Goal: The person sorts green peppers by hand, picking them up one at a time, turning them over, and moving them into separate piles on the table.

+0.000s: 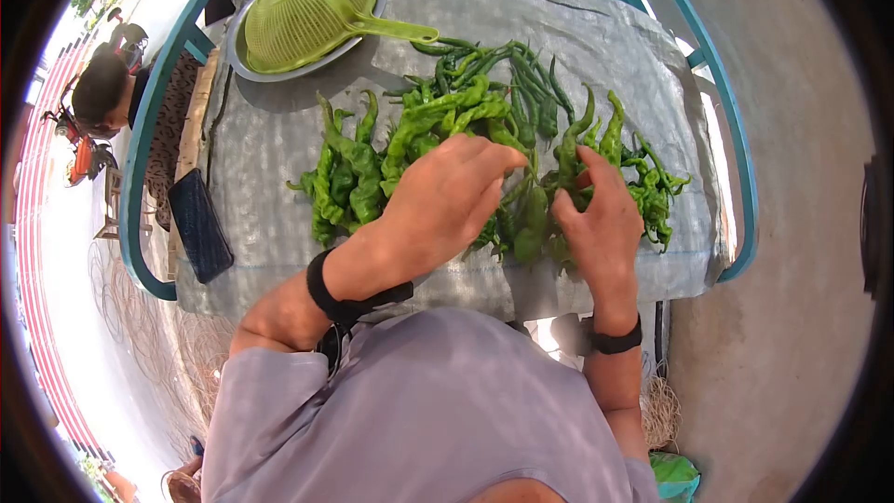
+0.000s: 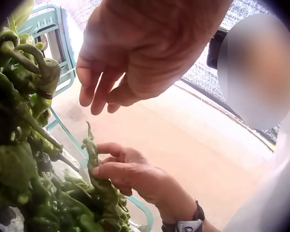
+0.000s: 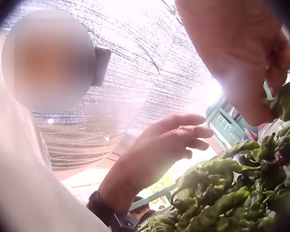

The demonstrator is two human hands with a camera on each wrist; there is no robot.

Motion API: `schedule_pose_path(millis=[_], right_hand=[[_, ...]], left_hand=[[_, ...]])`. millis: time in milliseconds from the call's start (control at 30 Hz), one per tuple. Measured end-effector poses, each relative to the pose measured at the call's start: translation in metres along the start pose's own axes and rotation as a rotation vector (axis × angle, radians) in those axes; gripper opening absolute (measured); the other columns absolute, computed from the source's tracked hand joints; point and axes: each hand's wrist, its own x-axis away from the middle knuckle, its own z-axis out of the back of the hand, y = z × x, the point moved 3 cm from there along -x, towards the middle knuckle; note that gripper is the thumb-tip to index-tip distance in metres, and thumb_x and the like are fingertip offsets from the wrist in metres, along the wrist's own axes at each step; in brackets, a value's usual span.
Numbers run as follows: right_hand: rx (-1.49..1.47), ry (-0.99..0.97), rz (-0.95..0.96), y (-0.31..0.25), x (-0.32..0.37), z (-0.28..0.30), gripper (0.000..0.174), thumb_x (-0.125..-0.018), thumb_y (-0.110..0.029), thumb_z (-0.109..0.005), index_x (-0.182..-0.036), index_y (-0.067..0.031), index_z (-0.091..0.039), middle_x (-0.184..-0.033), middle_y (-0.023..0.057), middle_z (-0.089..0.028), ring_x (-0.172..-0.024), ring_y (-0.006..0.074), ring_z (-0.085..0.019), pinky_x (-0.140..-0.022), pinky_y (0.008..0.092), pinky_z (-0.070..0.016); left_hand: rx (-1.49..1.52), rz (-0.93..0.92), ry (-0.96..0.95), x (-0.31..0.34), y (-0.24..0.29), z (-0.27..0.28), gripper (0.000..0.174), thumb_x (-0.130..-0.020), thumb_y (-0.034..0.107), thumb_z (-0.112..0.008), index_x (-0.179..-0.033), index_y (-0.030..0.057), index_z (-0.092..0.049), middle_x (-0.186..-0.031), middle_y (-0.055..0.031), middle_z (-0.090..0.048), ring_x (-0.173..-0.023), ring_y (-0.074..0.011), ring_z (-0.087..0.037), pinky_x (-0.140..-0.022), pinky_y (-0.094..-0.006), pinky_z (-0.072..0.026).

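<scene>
Long wrinkled green chili peppers point(image 1: 354, 168) lie heaped in front of me, pale twisted ones to the left and darker slim ones point(image 1: 535, 79) behind. My right hand point(image 1: 603, 219) pinches a curled green pepper point(image 2: 93, 157) between thumb and fingers, its thin end pointing up in the left wrist view. Over the middle of the heap hovers my left hand point(image 1: 452, 191), fingers loosely bent with nothing between them. In the right wrist view this left hand point(image 3: 157, 150) hangs above the pile. Smaller curly peppers point(image 1: 656, 205) sit just right of my right hand.
A green plastic strainer point(image 1: 307, 19) rests in a metal basin point(image 1: 244, 61) at the back left. Near the left edge lies a dark phone point(image 1: 200, 228). Teal metal rails point(image 1: 736, 158) flank the grey sheet point(image 1: 652, 47) under the peppers. Another person point(image 1: 112, 88) is beyond the left rail.
</scene>
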Motion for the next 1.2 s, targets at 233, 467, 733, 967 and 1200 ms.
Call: schedule_pose_path(millis=[233, 467, 733, 967, 1200], right_hand=[[-1.072, -0.221, -0.232, -0.006, -0.01, 0.032, 0.055, -0.084, -0.003, -0.071, -0.136, -0.0012, -0.055, -0.092, -0.0014, -0.061, -0.069, 0.0008, -0.051, -0.057, 0.0183, -0.0413], [-1.125, -0.235, -0.26, 0.0, -0.001, 0.009, 0.041, -0.095, -0.012, -0.067, -0.134, -0.0045, -0.056, -0.105, 0.0015, -0.066, -0.073, 0.004, -0.06, -0.056, 0.019, -0.0466], [-0.191, -0.57, 0.166, 0.009, 0.048, -0.001, 0.034, -0.09, -0.02, -0.067, -0.122, -0.0152, -0.059, -0.08, 0.014, -0.067, -0.076, 0.0361, -0.066, -0.067, 0.046, -0.0508], [-0.075, -0.583, 0.139, 0.013, 0.056, -0.014, 0.029, -0.091, -0.022, -0.066, -0.118, -0.0138, -0.058, -0.078, 0.0136, -0.068, -0.078, 0.035, -0.067, -0.066, 0.046, -0.0499], [-0.399, -0.598, -0.081, 0.016, 0.051, 0.006, 0.034, -0.09, -0.022, -0.07, -0.118, -0.0117, -0.056, -0.071, 0.0114, -0.065, -0.067, 0.0285, -0.067, -0.061, 0.0401, -0.0487]], left_hand=[[0.274, 0.073, -0.244, -0.004, 0.003, -0.031, 0.046, -0.102, 0.023, -0.055, -0.142, 0.0024, -0.048, -0.115, -0.016, -0.065, -0.103, -0.0257, -0.064, -0.086, -0.037, -0.0518], [0.838, 0.562, -0.409, 0.002, -0.004, -0.043, 0.044, -0.099, 0.016, -0.061, -0.137, 0.0011, -0.043, -0.115, -0.0091, -0.063, -0.086, -0.0099, -0.064, -0.062, -0.0251, -0.0536], [0.583, 0.491, 0.19, -0.007, 0.007, -0.001, 0.057, -0.091, 0.02, -0.069, -0.127, -0.0031, -0.031, -0.088, -0.0159, -0.066, -0.064, -0.0216, -0.068, -0.052, -0.033, -0.0543], [-0.289, 0.34, 0.056, -0.009, 0.001, -0.018, 0.038, -0.091, 0.027, -0.067, -0.111, -0.0002, -0.048, -0.069, -0.017, -0.067, -0.063, -0.0369, -0.068, -0.053, -0.0428, -0.0533], [-0.443, 0.405, -0.053, -0.01, 0.0, -0.025, 0.036, -0.095, 0.032, -0.065, -0.111, 0.0015, -0.053, -0.073, -0.0144, -0.067, -0.067, -0.0357, -0.068, -0.055, -0.0449, -0.0516]])
